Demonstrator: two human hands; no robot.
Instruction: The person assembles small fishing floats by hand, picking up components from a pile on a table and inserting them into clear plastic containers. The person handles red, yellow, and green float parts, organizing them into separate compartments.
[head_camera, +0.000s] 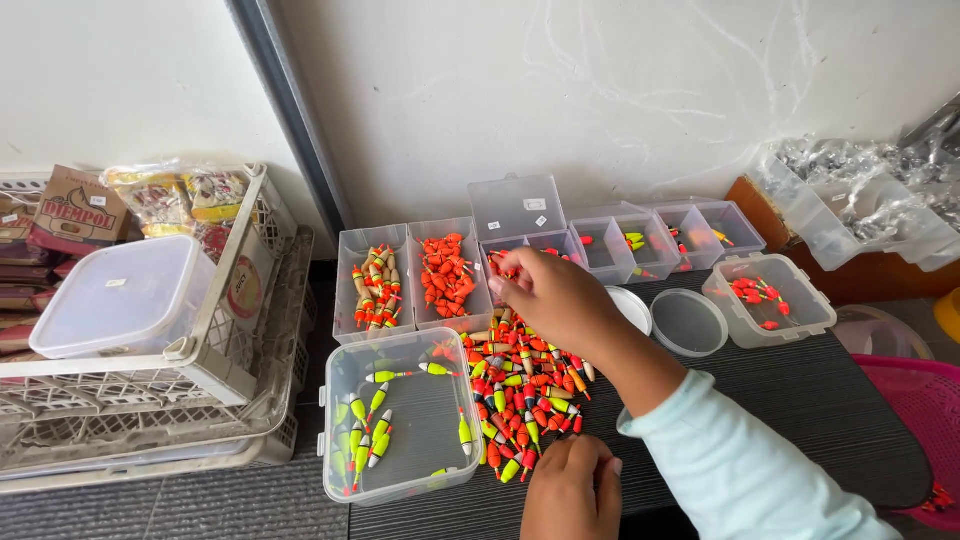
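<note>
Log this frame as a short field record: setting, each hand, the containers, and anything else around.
setting: dark ribbed table against a white wall
right hand: reaching across, fingertips pinching a small orange float over a clear divided box
left hand: at the near edge of the float pile
containers: clear tub with yellow-green floats; tray of orange floats
other: white crate at left

Head camera looks steeply down, close, over table (800, 420).
</note>
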